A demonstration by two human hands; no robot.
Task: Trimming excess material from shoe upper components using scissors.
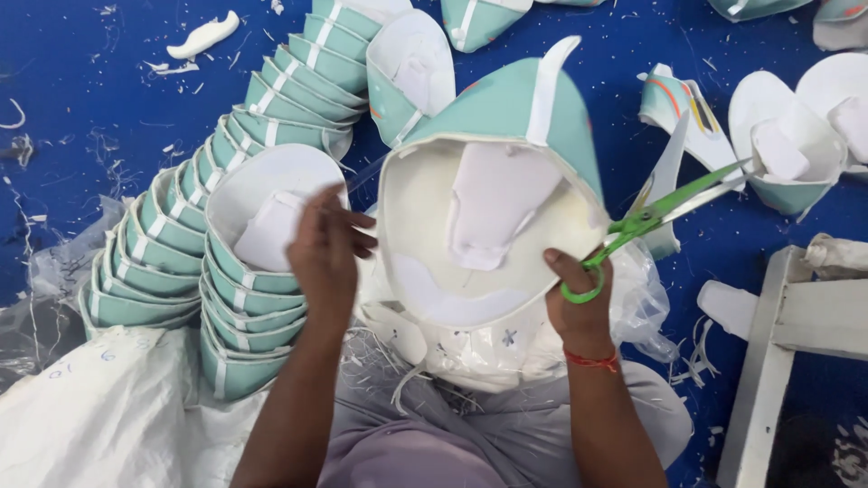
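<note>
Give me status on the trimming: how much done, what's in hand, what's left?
Done, apparently: a long nested stack of teal pieces lies beside the left hand, with white offcuts scattered on the blue floor. In hand: both hands hold one teal-and-white piece; the right hand also grips green scissors. Left, likely: loose pieces lie unstacked at upper right.

A floor-level craft workshop.
Nested stacks of teal-and-white foam cup pieces (181, 244), white trimmings (203, 36) and green-handled scissors (651, 221) spread over a blue floor sheet (81, 90).
</note>
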